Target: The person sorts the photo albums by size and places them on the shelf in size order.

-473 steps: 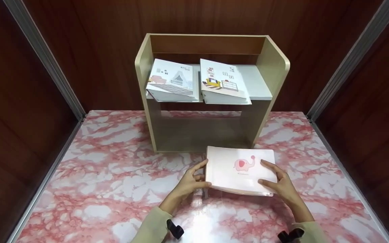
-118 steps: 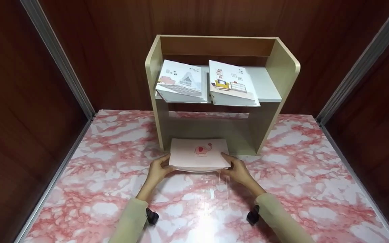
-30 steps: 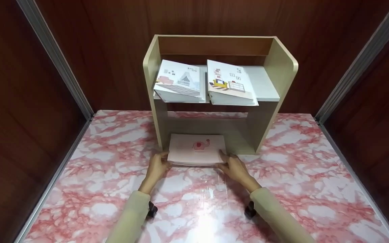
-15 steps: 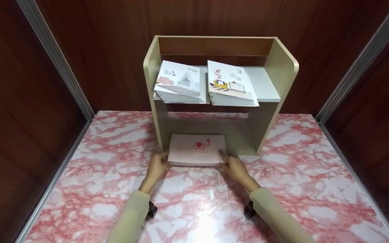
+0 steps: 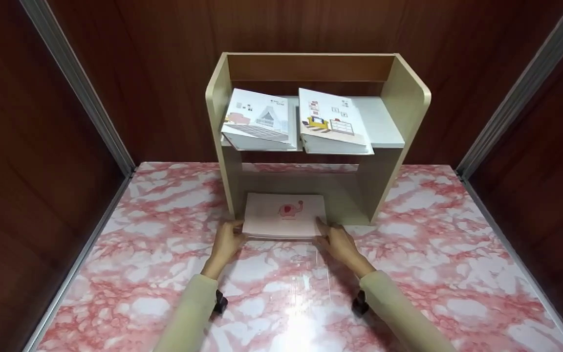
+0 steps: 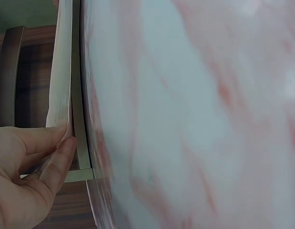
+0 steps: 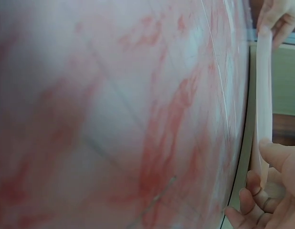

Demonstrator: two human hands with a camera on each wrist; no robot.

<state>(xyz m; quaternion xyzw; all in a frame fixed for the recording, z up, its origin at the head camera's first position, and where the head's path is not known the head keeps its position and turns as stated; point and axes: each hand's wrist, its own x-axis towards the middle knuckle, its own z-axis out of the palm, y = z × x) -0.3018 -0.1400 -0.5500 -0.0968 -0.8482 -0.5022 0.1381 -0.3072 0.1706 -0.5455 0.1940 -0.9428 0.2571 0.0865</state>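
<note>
A pale pink book (image 5: 281, 227) with a red elephant on its cover lies flat on the lower shelf of the small wooden bookshelf (image 5: 350, 210), its near edge by the shelf's front. My left hand (image 5: 227, 240) pinches the near left corner; in the left wrist view that hand (image 6: 30, 167) has thumb and fingertips on the book's edge (image 6: 61, 90). At the near right corner, my right hand (image 5: 341, 244) grips the book. The right wrist view shows the right hand (image 7: 276, 181) with its thumb on one face of the book (image 7: 264, 95) and its fingers on the other.
Two thick white books, one with a tent picture (image 5: 262, 120) and one with a yellow sofa (image 5: 333, 120), lie slanted on the upper shelf (image 5: 381, 122). The bookshelf stands on a red-and-white marbled table (image 5: 130, 274), between dark wood panels (image 5: 530, 146).
Since the oldest frame, the elephant book has moved left from in front of the bookshelf onto the lower shelf. It slid slightly deeper after the second frame. The last second shows almost no motion.
</note>
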